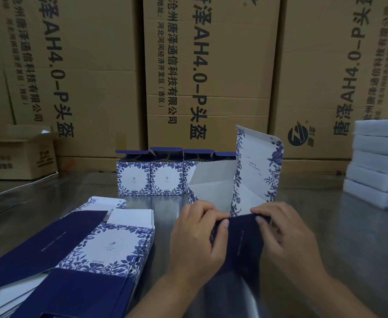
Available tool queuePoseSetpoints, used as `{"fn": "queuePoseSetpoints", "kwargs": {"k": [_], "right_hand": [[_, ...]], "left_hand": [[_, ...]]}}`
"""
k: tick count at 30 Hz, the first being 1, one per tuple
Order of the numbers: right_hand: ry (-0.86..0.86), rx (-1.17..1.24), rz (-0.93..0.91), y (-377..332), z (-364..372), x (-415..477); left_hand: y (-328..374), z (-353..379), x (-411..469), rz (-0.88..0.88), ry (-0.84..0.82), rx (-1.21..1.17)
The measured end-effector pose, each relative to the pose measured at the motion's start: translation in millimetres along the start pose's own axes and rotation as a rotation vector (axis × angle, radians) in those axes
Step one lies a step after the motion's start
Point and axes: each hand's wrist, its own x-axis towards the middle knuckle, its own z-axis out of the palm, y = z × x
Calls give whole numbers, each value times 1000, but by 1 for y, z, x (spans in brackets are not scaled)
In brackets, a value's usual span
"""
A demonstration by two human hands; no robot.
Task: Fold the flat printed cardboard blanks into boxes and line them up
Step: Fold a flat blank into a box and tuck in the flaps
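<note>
Over the counter (pixel 339 228), left grip (pixel 197 244) and right grip (pixel 287 244) are pinching a half-folded blank (pixel 213 180); uneven pressure is risking a crooked crease.

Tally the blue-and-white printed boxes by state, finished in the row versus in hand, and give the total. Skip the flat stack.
Folded boxes in the row: 4, the fourth showing only its blue flap
Half-folded box, gripped by left hand and right hand: 1
Total: 5
</note>
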Motion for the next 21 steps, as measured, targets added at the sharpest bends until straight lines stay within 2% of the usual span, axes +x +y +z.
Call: {"fn": "queuePoseSetpoints", "kwargs": {"k": [21], "right_hand": [[39,-29,18,9,4,-3]], "left_hand": [[-6,0,0,12,12,-6]]}}
